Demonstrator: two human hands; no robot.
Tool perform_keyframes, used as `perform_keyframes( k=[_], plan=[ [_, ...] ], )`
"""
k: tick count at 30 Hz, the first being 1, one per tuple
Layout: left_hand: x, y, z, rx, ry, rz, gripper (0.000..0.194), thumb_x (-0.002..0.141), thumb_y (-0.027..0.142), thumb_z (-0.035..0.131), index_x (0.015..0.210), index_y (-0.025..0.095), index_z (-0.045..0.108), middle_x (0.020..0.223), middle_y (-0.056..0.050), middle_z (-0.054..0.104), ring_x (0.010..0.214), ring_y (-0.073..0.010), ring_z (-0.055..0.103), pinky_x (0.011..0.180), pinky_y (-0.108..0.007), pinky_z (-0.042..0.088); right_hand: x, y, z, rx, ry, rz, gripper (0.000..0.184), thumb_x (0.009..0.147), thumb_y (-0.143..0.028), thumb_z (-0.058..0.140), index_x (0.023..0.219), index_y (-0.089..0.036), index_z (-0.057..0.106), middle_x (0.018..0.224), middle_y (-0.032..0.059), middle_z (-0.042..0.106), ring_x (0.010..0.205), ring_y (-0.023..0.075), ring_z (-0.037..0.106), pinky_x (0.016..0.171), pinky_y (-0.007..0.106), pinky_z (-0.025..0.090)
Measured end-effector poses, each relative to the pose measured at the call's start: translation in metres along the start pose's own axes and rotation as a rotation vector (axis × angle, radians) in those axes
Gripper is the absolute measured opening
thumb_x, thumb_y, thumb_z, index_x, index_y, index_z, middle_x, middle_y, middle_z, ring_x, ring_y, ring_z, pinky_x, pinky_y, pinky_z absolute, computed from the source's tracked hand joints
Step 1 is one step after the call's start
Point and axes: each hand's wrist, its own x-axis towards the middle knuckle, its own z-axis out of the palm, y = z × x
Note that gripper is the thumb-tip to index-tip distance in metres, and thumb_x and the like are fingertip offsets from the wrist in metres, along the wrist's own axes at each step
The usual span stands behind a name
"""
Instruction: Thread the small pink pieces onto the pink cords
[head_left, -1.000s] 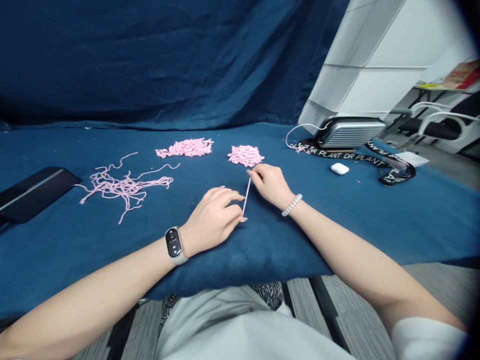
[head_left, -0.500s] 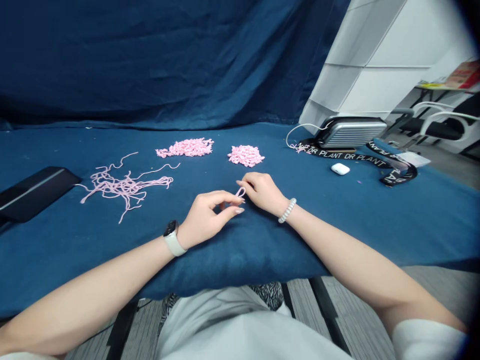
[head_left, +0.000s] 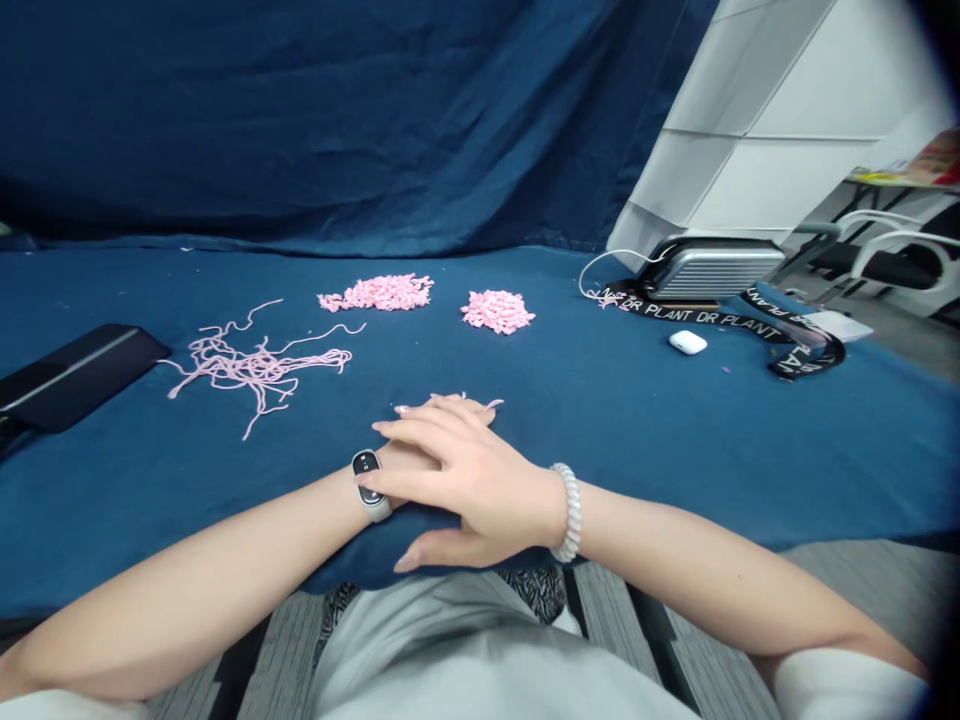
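Observation:
My right hand lies across the back of my left hand with its fingers spread and nothing in them. Its index or middle fingertip reaches over the smartwatch on my left wrist. Mostly covered, my left hand points to the right, and its fingertips just show beyond the right knuckles. A short end of pink yarn sticks out at those fingertips; the rest of that piece is hidden. Farther back lie two heaps of small pink knotted yarn pieces, a longer heap and a rounder heap.
Loose pink yarn strands lie tangled at left, near a black flat object. On the right are a white earbud case, a black lettered strap and a silver ribbed case. Blue cloth covers the table.
My right hand has let go of the yarn loop and moved left and toward me, over my left hand. My left hand has turned palm-down, and the view has shifted slightly.

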Motion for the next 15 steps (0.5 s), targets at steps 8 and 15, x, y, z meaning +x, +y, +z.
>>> perform_keyframes(
  k=[8,15],
  plan=[
    [-0.012,0.008,0.021,-0.042,0.18,-0.114,0.041,0.062,0.042,0.068,0.103,0.046,0.062,0.114,0.007,0.054,0.132,-0.032,0.022,0.106,-0.062,0.02,0.0,0.0,0.0,0.0,-0.043,-0.042,0.069,0.065,-0.073,0.035,0.126,-0.04,0.037,0.14,-0.0031,0.007,0.135,0.0176,0.008,0.115,0.05,0.011],
    [0.023,-0.002,-0.052,-0.065,-0.063,0.185,0.031,0.085,0.031,0.04,0.088,0.021,0.07,0.092,-0.004,0.063,0.099,-0.0178,0.055,0.093,-0.033,0.043,-0.003,0.018,-0.008,0.123,0.139,0.182,0.066,0.074,-0.063,0.033,0.132,-0.03,0.035,0.136,0.0009,0.02,0.133,0.0049,0.019,0.123,0.032,0.021]
  ],
)
